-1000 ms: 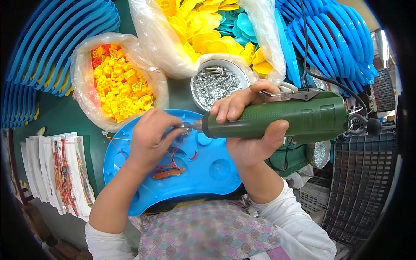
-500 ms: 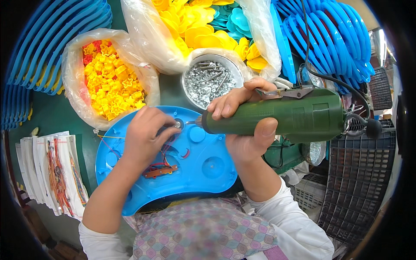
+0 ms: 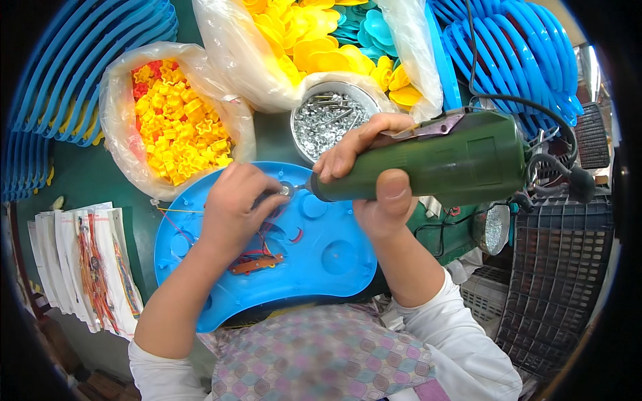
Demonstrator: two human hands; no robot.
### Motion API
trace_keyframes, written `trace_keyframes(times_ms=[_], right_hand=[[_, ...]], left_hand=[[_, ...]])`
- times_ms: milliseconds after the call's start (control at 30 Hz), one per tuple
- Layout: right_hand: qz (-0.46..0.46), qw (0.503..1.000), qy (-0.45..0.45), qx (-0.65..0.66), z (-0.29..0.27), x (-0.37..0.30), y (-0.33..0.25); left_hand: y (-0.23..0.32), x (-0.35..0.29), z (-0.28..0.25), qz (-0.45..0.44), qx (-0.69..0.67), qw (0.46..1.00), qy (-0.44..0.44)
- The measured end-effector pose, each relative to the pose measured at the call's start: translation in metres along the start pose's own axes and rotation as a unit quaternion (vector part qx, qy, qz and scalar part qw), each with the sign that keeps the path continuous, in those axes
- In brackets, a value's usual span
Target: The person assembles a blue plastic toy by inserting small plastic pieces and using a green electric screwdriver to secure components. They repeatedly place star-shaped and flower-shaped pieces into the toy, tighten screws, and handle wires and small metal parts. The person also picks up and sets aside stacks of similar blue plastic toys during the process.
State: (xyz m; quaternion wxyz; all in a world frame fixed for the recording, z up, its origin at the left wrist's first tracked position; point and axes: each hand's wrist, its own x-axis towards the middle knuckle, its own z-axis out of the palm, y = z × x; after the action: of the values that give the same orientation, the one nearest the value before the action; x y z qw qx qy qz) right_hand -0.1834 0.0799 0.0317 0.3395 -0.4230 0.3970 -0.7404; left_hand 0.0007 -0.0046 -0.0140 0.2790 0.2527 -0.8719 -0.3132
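A green electric screwdriver [image 3: 428,164] lies in my right hand [image 3: 378,184], fingers over its top and thumb along its near side. Its tip points left, at a small round silvery part [image 3: 287,190] on the blue plastic shell [image 3: 307,264]. My left hand [image 3: 237,207] is pinched closed at that silvery part, above the shell; the fingertips partly cover it. Inside the shell lie thin red wires and an orange-brown strip [image 3: 255,264], with round recesses to their right. Whether the screwdriver's tip touches the part is hard to tell.
A metal bowl of screws [image 3: 329,120] stands beyond the shell. Bags of yellow and red star-shaped pieces [image 3: 180,127] and yellow and teal pieces [image 3: 314,50] surround it. Blue shells are stacked [image 3: 515,53] on both far sides. Wire bundles on white sheets [image 3: 87,267] lie left; black crates [image 3: 562,287] stand right.
The whole scene has shifted slightly right in view. The screwdriver's rear end has tilted up a little; both hands keep their hold near the same part.
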Motion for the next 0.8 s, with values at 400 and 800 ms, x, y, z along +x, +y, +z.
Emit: trace_keyframes(times_ms=[400, 800], right_hand=[[0.0, 0.999, -0.038, 0.003, 0.005, 0.008, -0.008], [-0.032, 0.997, -0.056, 0.041, 0.016, 0.002, 0.001]], left_hand=[[0.007, -0.003, -0.007, -0.033, -0.037, 0.999, -0.009], [0.015, -0.013, -0.019, -0.116, -0.123, 0.986, -0.004]])
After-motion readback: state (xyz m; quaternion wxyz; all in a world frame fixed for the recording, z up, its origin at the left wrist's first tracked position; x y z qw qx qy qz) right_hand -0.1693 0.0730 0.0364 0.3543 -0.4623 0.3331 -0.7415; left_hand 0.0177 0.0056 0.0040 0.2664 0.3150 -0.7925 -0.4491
